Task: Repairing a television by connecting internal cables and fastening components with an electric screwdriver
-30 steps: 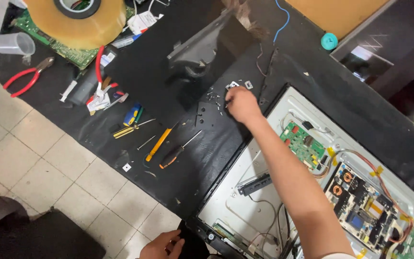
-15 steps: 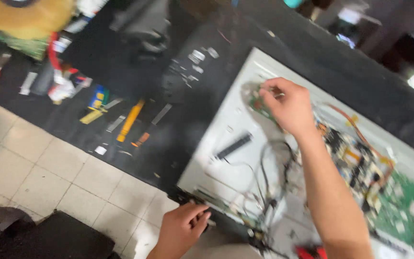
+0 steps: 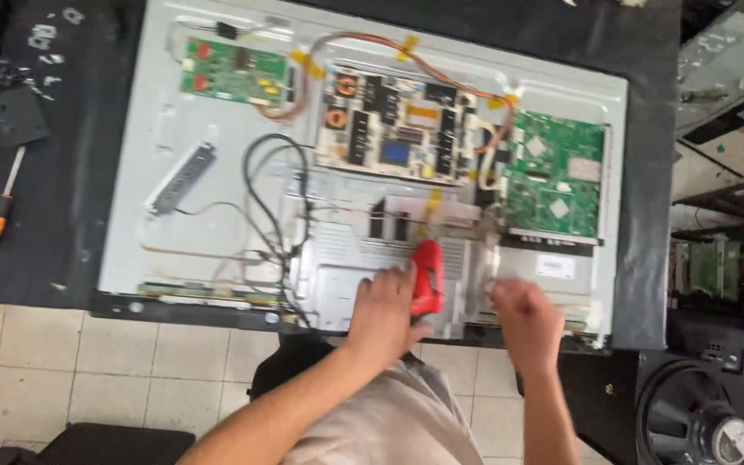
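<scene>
Gripping a red screwdriver [image 3: 427,277], left hand [image 3: 385,312] is working the near edge of the opened television back [image 3: 217,250]; right hand [image 3: 523,314], blurred, grip state unclear, is steadying nearby.

The red tool [image 3: 427,277] is short, with a thick plastic handle. It stands almost upright in the view, its top toward the circuit boards, over the lower middle of the open television back panel [image 3: 217,232]. The left hand [image 3: 383,312] wraps around its lower part, so the tip is hidden. The panel is flat grey metal and lies face down on the black desk [image 3: 62,224], with its near edge at the desk's edge.
</scene>
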